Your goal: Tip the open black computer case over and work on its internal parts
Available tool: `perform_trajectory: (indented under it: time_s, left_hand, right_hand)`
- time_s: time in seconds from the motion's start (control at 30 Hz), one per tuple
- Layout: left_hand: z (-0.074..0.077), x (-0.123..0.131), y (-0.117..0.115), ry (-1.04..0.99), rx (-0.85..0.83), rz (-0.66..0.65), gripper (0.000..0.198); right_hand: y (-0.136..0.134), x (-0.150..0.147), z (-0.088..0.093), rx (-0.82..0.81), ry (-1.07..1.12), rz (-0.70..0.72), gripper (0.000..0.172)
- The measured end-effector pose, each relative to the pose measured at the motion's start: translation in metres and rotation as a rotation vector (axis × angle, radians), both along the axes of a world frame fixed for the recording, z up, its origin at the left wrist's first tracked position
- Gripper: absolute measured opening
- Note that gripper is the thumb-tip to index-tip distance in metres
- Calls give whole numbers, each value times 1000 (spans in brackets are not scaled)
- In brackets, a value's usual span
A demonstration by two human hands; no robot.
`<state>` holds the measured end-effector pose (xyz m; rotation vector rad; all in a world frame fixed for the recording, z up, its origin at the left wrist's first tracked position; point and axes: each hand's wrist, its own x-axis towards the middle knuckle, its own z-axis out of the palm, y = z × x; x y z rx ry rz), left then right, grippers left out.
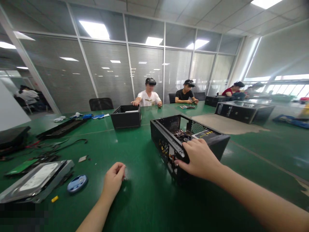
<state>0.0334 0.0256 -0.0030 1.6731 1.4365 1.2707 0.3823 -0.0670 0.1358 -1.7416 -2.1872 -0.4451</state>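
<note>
My right hand (199,158) grips the near edge of a black computer case (166,137), thumb on the side facing me and fingers over the top rim. The case lies open at the top; a fan, cables and a labelled power supply show inside it. My left hand (114,177) rests over the green table (135,206) to the left of the case. Its fingers are curled together, and whatever may be in them is hidden. A round blue dish (77,184) sits left of that hand, beside a small yellow piece (54,199).
A hard drive (40,178), a green circuit board (21,167) and loose cables lie at left. Behind them is a long black panel (62,128). Across the table, a person (149,96) touches another black case (126,120). More people and a case (236,111) are at right.
</note>
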Motion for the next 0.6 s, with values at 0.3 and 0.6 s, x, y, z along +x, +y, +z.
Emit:
perform_trajectory:
  time_s: [0.3, 0.6]
  left_hand:
    - [1, -1, -5, 74, 75, 12, 25]
    - [7, 3, -12, 111, 81, 10, 25]
  right_hand:
    - [-124, -32, 30, -129, 344, 635, 31]
    - [43, -32, 51, -496, -253, 232, 41]
